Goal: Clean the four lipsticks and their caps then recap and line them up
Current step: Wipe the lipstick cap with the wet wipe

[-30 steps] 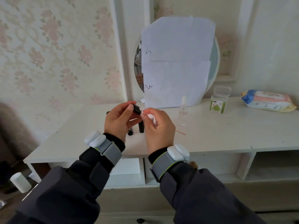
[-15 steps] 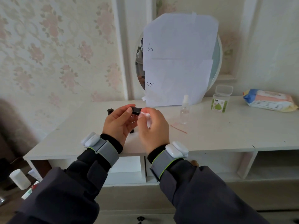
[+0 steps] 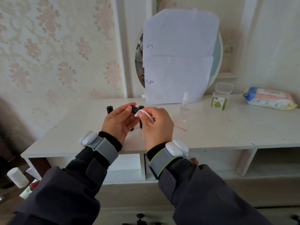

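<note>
Tabletop (image 3: 211, 133): white, matte, as I saw it.
Lipstick piece (image 3: 135, 108): black, faceted; my left hand (image 3: 119, 123) fingers pinched it.
Cotton pad (image 3: 143, 113): white, soft; right hand (image 3: 157, 125) fingers curled round it.

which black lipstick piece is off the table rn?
The one in the left hand: black piece held sideways against the right hand's cotton pad. The upright piece stands on the table.

Both hands lifted slightly toward the mirror end of the table, right hand (image 3: 156, 124) turned — cotton pad (image 3: 145, 113) shifted from beside the black lipstick piece (image 3: 135, 108) onto its end, more pad showing above the fingers.
</note>
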`<state>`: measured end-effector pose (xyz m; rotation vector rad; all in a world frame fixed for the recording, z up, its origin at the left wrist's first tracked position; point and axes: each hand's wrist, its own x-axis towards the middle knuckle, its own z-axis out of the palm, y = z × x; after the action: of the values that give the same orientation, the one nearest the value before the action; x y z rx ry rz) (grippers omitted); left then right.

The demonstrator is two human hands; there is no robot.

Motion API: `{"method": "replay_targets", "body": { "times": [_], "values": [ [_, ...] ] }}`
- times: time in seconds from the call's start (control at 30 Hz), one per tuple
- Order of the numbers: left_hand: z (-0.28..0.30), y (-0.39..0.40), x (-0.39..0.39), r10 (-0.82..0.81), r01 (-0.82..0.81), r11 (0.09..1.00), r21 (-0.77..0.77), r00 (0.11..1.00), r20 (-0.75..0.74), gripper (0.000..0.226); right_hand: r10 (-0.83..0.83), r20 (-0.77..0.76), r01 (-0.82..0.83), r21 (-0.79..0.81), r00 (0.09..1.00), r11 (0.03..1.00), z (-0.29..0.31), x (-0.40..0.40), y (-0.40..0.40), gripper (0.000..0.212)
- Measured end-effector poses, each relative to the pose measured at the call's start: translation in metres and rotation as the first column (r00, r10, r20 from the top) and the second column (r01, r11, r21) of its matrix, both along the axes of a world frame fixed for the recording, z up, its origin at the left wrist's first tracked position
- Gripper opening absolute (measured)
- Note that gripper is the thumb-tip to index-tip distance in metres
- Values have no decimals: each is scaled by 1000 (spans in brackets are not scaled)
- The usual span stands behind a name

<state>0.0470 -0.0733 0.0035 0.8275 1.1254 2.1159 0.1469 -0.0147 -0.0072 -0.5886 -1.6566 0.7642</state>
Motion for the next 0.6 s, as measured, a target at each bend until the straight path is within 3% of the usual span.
{"method": "replay_targets", "body": {
  "times": [0.13, 0.23, 0.43, 0.6],
  "values": [
    [0, 1, 0, 9, -9, 1000, 1, 1000, -4, 19, -17, 69, 10, 92, 997, 996, -2, -2, 1, 15],
    [0, 1, 0, 7, -7, 1000, 6, 1000, 2, 19, -14, 29, 12, 64, 999, 998, 0, -3, -3, 19],
    [-2, 2, -3, 32, -33, 999, 27, 999, 31, 17, -10, 42, 5, 109, 999, 994, 2, -4, -6, 10],
    [-4, 2, -6, 73, -74, 997, 31, 996, 44, 16, -6, 222, -31, 161, 975, 986, -3, -7, -10, 34]
  ]
}}
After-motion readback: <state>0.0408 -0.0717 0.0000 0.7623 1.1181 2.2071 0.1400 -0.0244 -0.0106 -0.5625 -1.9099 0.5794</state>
